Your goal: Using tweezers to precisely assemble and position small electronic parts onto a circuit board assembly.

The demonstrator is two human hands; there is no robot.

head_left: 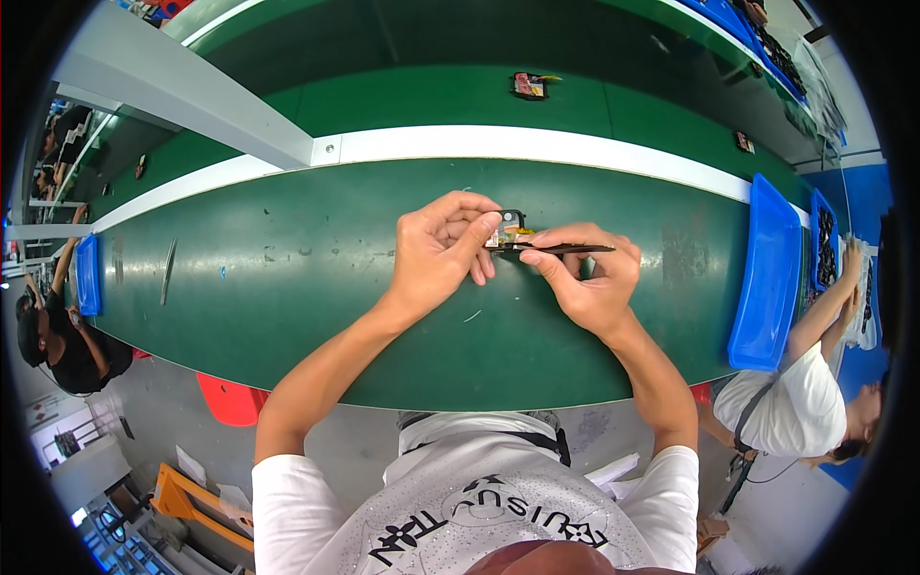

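Observation:
My left hand (433,251) is closed on a small black-cased electronic unit (509,230), holding it above the green tabletop between thumb and fingers. Its inner side faces up, with a pale part and a bit of yellow showing; finer details are too small to make out. Dark, slim tweezers (586,248) lie in my right hand (602,280), gripped between thumb and fingers. Their tip meets the right lower edge of the unit, and whether it pinches anything there I cannot tell.
A blue tray (764,278) stands at the table's right end, near a co-worker (791,407). A thin metal tool (169,271) lies to the left. Beyond the white rail (537,143), another unit (529,86) rests on a green surface. A grey post (192,86) rises at upper left.

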